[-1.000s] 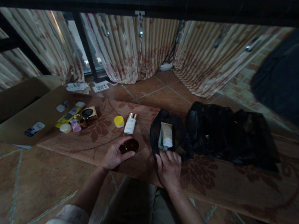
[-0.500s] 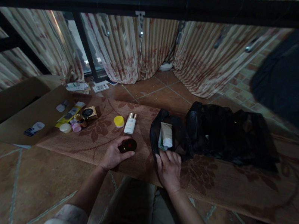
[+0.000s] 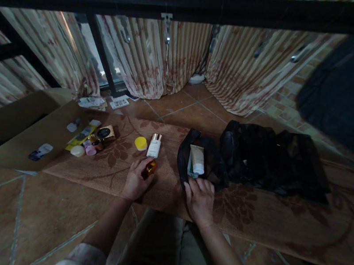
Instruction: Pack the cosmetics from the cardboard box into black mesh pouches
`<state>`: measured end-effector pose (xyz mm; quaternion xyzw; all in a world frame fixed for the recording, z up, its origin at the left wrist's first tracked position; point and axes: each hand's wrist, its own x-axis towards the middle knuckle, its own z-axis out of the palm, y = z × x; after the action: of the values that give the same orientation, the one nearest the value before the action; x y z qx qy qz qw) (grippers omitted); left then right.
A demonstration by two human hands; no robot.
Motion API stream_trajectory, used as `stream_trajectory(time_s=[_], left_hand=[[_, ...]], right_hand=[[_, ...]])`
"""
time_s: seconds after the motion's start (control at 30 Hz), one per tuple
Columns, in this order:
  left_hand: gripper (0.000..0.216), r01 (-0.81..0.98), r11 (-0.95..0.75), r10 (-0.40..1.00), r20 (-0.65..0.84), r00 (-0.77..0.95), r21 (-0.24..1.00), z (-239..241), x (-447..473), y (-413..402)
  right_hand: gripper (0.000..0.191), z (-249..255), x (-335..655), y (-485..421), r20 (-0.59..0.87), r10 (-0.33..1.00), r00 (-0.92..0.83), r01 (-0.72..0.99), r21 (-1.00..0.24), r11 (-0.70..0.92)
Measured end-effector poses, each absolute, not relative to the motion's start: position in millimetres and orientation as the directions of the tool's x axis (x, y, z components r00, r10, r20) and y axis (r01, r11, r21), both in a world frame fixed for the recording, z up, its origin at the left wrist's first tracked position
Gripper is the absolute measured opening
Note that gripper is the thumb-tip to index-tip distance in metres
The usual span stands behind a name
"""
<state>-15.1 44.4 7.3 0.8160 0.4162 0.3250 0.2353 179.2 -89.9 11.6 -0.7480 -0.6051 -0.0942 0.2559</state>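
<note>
My left hand (image 3: 136,181) is closed round a small dark jar with an amber-orange glint (image 3: 150,169), low over the patterned runner. Just beyond it stands a white bottle with a gold cap (image 3: 154,146), and a round tub with a yellow lid (image 3: 140,143) sits to the bottle's left. With curled fingers my right hand (image 3: 200,199) grips the near rim of a small black plastic bag (image 3: 182,160). In that bag's mouth lies a beige tube with a white cap (image 3: 197,159); a green item beneath it is mostly hidden.
A larger black bag (image 3: 273,161) lies to the right. At left, several small cosmetics surround a gold box (image 3: 107,133) beside an open cardboard box (image 3: 25,135). A dark rail (image 3: 196,10) crosses in front of the curtains. Papers (image 3: 119,102) lie behind the runner.
My left hand has shifted slightly left and turned the jar, so its dark round face gives way to its amber side. My right hand and the bag have stayed in place.
</note>
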Motion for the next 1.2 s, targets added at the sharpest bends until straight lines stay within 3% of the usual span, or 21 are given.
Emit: stream_trajectory(time_s=[0.23, 0.53, 0.83, 1.07, 1.2], left_hand=[[0.061, 0.559, -0.504, 0.858, 0.308, 0.411, 0.658, 3.7, -15.7, 44.8], [0.073, 0.488, -0.434, 0.890, 0.279, 0.359, 0.757, 9.8, -13.1, 42.0], [0.064, 0.480, -0.413, 0.901, 0.271, 0.340, 0.774, 12.6, -13.3, 40.5], [0.052, 0.321, -0.389, 0.905, 0.293, 0.308, 0.864, 8.8, -16.6, 42.8], [0.044, 0.365, -0.375, 0.909, 0.261, 0.326, 0.852, 8.0, -18.2, 45.1]], right_hand=[[0.029, 11.6, 179.1, -89.9, 0.442, 0.861, 0.252, 0.952, -0.275, -0.137], [0.028, 9.4, 179.4, -90.0, 0.449, 0.856, 0.257, 0.951, -0.273, -0.142], [0.029, 9.6, 179.3, -90.3, 0.458, 0.853, 0.251, 0.953, -0.273, -0.134], [0.029, 9.4, 179.5, -89.7, 0.457, 0.853, 0.252, 0.951, -0.280, -0.131], [0.028, 9.9, 180.1, -90.2, 0.460, 0.851, 0.253, 0.952, -0.275, -0.134]])
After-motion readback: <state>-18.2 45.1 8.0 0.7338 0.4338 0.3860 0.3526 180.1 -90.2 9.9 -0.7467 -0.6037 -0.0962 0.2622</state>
